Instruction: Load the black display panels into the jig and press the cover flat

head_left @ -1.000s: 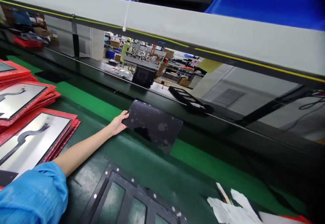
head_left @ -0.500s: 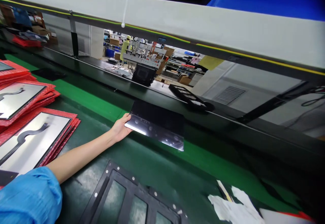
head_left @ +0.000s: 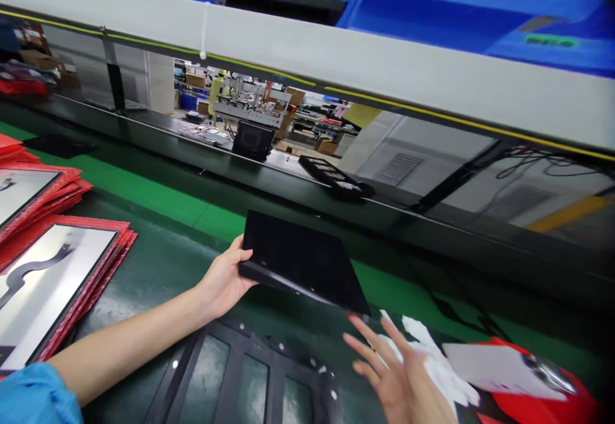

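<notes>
My left hand (head_left: 228,277) grips the left edge of a glossy black screen panel (head_left: 302,260), thumb on top and fingers beneath. The panel is held above the bench, tilted, with its right corner lower. Just below that corner is my right hand (head_left: 384,360), fingers spread and apart, with nothing seen in it; whether a fingertip touches the panel I cannot tell. Under the panel a black frame (head_left: 273,373) with rectangular openings lies on the green mat. Crumpled white cloth or paper (head_left: 427,347) lies behind my right hand, partly hidden by it.
Red-wrapped silver-backed panels (head_left: 62,270) with dark ribbon cables are stacked on the left. At right lies a white sheet on red wrapping (head_left: 571,405). A grey shelf beam (head_left: 298,46) crosses above, carrying blue bins (head_left: 432,14). A black slotted part (head_left: 331,174) rests on the back ledge.
My left hand has brought the panel closer and turned it, so its glossy reflection is mostly gone. My right hand has come into view from below right. The camera view has shifted.
</notes>
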The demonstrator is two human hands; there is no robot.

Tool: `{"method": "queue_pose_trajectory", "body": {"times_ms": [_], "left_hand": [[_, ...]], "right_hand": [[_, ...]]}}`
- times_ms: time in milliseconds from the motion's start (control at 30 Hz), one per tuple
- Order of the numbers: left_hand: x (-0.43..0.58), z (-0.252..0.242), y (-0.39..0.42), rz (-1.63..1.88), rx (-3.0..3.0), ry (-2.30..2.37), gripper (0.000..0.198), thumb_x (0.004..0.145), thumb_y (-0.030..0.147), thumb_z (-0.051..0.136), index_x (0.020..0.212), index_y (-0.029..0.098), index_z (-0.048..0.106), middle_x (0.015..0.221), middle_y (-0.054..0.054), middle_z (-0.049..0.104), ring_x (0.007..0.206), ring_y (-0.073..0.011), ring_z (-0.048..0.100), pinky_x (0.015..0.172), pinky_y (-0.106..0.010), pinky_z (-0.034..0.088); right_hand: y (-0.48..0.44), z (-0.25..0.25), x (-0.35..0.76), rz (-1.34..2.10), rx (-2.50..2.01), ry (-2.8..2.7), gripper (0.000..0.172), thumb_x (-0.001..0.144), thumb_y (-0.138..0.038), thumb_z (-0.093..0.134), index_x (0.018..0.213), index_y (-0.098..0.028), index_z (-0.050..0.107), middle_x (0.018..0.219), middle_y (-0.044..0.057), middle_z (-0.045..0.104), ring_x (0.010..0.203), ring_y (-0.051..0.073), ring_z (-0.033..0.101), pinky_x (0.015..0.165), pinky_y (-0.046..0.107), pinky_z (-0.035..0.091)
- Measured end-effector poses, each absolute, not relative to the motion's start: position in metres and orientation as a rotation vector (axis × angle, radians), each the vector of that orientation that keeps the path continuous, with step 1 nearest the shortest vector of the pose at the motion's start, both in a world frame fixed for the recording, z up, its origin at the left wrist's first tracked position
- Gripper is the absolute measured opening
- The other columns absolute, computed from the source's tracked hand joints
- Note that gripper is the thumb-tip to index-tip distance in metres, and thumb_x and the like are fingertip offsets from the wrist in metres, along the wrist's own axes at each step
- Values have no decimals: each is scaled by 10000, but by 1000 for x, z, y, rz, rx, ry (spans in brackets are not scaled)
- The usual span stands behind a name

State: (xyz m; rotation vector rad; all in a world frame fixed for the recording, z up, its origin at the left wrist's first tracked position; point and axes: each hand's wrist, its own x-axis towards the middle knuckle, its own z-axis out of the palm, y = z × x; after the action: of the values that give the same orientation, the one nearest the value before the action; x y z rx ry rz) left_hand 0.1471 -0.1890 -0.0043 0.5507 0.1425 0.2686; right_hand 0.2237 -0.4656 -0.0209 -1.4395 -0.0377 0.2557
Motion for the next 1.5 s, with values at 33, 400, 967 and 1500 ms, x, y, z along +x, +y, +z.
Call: {"method": "queue_pose_trajectory", "body": {"times_ms": [33,400,967,1500], "left_hand": [[143,-4,-194,255,552,136,406,842,93,577,1225,229,565,1054,-28,650,833,-107,650,775,-238,567],[110,5,-204,257,555,93,252,912,346,646,1150,280,594,1040,18,622,771,-73,618,655,-167,530],[111,5,-197,244,527,82,250,912,301,650,1156,282,600,1031,23,609,778,-80,616,644,-188,538],[71,-7,-186,487,686,269,498,851,313,708,1323,292,550,1426,-85,534,1348,-247,483,1082,-426,430]], "right_hand": [[-457,-13,232,274,-1378,-6,710,766,-660,688,1339,-273,529,1093,91,680,843,244,695,551,300,557],[-429,-11,235,247,-1198,-51,581,711,-337,840,1253,-304,632,971,-17,660,601,74,546,509,177,506],[-420,1,230,238,-1214,-63,557,746,-348,817,1273,-327,638,1075,-6,639,647,72,514,509,160,491],[-338,-32,320,288,-1158,154,379,616,-96,735,949,-224,607,866,-12,548,665,129,642,525,225,581]]}}
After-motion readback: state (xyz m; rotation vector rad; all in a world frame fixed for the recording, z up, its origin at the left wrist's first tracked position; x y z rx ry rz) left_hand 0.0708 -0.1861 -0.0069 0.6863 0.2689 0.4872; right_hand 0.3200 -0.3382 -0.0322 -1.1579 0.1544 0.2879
